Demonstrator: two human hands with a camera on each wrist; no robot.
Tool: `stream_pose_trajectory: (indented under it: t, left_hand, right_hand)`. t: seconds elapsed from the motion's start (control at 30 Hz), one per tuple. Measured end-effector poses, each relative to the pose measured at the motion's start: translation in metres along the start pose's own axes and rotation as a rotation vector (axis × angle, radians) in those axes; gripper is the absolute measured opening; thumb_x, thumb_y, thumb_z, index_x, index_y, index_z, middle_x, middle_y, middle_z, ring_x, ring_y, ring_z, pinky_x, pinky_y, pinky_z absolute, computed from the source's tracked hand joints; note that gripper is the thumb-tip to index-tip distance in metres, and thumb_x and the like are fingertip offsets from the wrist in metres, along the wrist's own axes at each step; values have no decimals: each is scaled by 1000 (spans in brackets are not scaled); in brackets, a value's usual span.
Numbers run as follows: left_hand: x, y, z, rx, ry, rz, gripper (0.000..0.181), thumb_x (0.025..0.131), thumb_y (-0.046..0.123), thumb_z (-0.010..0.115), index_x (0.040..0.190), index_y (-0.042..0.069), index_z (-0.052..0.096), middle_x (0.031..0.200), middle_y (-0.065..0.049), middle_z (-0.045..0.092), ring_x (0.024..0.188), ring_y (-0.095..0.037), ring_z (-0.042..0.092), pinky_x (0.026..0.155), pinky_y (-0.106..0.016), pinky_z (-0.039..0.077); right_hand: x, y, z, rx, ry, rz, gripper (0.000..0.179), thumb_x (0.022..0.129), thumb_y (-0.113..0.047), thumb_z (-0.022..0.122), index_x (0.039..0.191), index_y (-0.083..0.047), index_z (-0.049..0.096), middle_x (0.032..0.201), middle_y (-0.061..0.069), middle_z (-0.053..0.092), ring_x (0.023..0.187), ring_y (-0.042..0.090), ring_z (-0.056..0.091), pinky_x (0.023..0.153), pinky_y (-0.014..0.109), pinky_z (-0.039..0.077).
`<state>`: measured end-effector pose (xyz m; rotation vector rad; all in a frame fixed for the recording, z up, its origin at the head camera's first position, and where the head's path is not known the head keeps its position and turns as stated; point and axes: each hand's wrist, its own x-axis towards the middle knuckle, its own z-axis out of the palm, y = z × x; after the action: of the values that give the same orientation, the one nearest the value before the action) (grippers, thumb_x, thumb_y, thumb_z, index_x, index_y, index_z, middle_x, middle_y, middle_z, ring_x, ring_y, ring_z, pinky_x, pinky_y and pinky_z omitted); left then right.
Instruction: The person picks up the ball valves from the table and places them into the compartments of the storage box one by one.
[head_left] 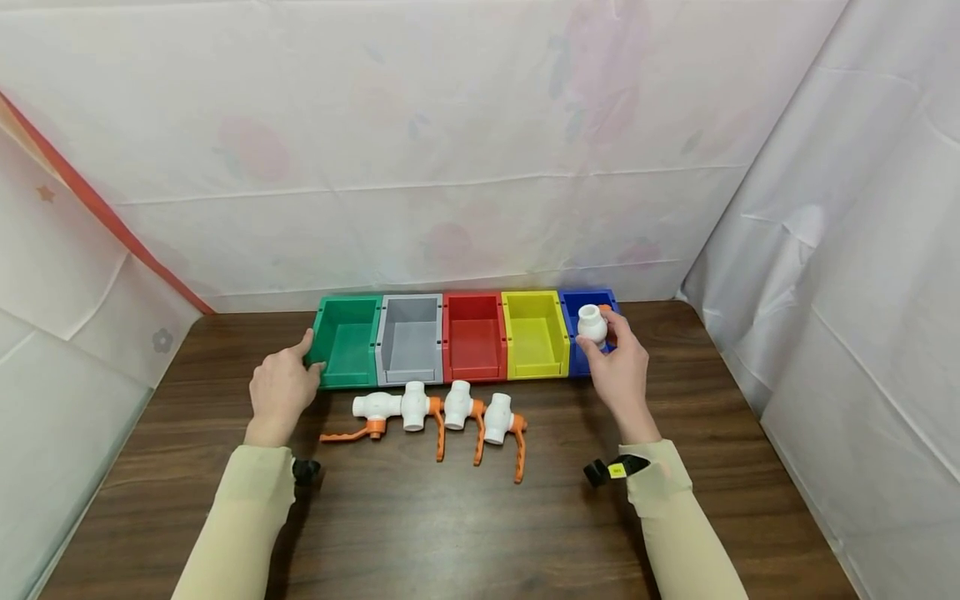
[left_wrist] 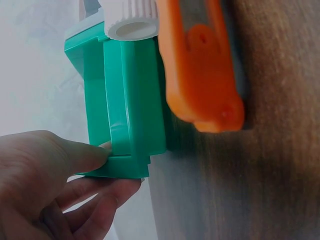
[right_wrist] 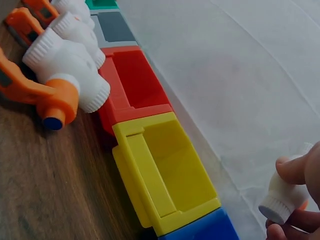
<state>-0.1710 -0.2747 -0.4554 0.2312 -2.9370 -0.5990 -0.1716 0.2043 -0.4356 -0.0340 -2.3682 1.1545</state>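
Observation:
My right hand [head_left: 622,367] grips a white ball valve [head_left: 592,325] above the blue bin [head_left: 576,363] at the right end of the row. In the right wrist view, thumb and fingers pinch that valve [right_wrist: 285,195], and only a bit of its orange part shows. At the other end, my left hand [head_left: 281,390] holds the side wall of the green bin [head_left: 348,300]. The left wrist view has the thumb inside the green bin's wall [left_wrist: 132,100] and the fingers outside it. Several white ball valves with orange handles, among them one valve [head_left: 498,418], lie in front of the bins.
Between the green and blue bins stand a grey bin [head_left: 411,375], a red bin [head_left: 475,372] and a yellow bin [head_left: 537,369], joined in a row. They sit on a dark wooden table [head_left: 465,542]. A pale curtain [head_left: 375,150] hangs behind the row.

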Motion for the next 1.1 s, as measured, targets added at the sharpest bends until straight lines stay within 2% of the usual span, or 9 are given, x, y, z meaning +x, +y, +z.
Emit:
stream_pose_trajectory:
  t: [0.17,0.3,0.37,0.57,0.73,0.87,0.97,1.1]
  left_hand:
    - [0,0,1,-1,11,13,63,96,19,66,152,14,40,113,-38,61,45,-29,42,39,-39,34]
    - [0,0,1,1,23,32,63,96,19,67,152,13,40,102,-37,63,41,-27,38,36,-37,31]
    - [0,-1,2,2,23,36,63,96,19,66,153,13,40,92,-34,64,40,-27,36,35,-37,30]
    - [-1,-2,2,1,16,36,63,97,19,66,153,13,38,84,-32,63,40,-27,35,36,-37,30]
    - [-1,-2,3,6,14,34,64,97,19,66,154,13,37,71,-25,59,40,-27,35,36,-37,30]
    - [-1,-1,4,7,13,25,63,97,19,65,154,12,38,55,-14,49,39,-26,35,36,-36,29]
    - [0,-2,5,7,13,25,63,97,18,65,153,11,38,52,-11,45,39,-26,35,35,-36,30]
    - [1,-3,5,15,11,22,63,97,20,65,153,13,38,53,-11,46,40,-26,35,36,-36,30]
  right_hand:
    - [7,6,6,-2,17,63,53,88,-18,79,134,-9,56,113,16,65,99,30,61,84,47,49]
    - [11,12,9,-30,20,102,51,89,-19,78,134,-9,55,108,16,65,95,31,60,82,46,47]
    - [12,13,10,-53,13,124,51,89,-21,77,134,-10,55,106,17,66,93,32,61,81,46,46]
    - [16,19,13,-126,-23,200,50,90,-25,77,132,-7,56,106,18,68,93,35,62,84,51,43]
    - [19,25,15,-193,-53,214,51,89,-32,76,130,-6,58,104,16,68,90,35,62,87,53,41]
    - [20,28,17,-237,-67,234,51,89,-36,74,129,-8,59,101,14,67,86,36,62,82,53,45]
    - [23,31,20,-266,-77,244,52,89,-38,73,130,-9,59,104,15,68,88,38,63,78,54,47]
    - [28,32,24,-315,-95,245,54,90,-40,72,133,-10,59,114,18,69,93,41,65,80,55,48]
